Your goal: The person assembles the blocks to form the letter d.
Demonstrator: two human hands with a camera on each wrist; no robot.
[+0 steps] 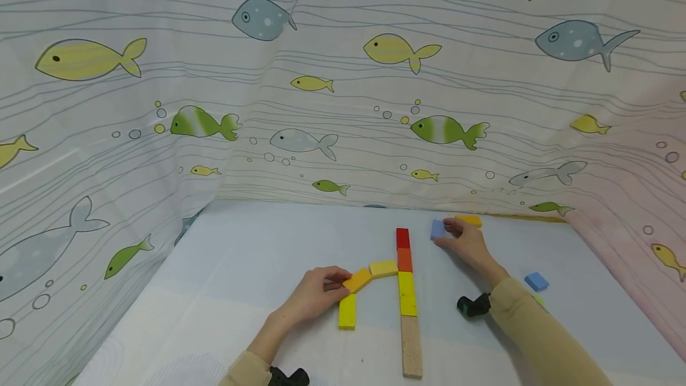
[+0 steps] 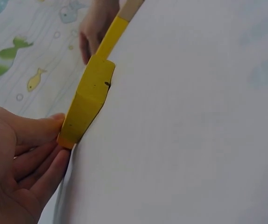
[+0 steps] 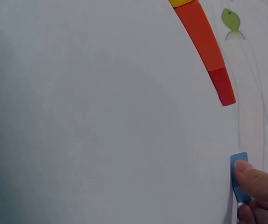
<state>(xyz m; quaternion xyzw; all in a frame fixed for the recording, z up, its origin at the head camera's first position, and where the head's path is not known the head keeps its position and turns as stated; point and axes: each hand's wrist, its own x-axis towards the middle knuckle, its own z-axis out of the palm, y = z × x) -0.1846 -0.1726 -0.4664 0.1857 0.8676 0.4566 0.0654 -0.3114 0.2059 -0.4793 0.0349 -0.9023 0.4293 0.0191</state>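
Observation:
My left hand (image 1: 317, 293) pinches an orange-yellow block (image 1: 357, 280) by its end, thumb on one side and fingertips on the other. That block slants between a bright yellow block (image 1: 347, 312) nearer me and a pale yellow block (image 1: 383, 268). The pale one reaches a straight column made of a red block (image 1: 402, 238), an orange block (image 1: 404, 260), a yellow block (image 1: 407, 293) and a plain wooden block (image 1: 411, 346). Beyond the column's far right side, my right hand (image 1: 470, 247) grips a blue block (image 3: 239, 179) between thumb and fingers.
Behind the right hand lies another orange-yellow block (image 1: 468, 220). A second blue block (image 1: 536, 281) rests right of the right forearm, and a green piece (image 1: 538, 298) is partly hidden by the sleeve. Fish-patterned curtains (image 1: 343, 106) border the white table (image 1: 241, 243).

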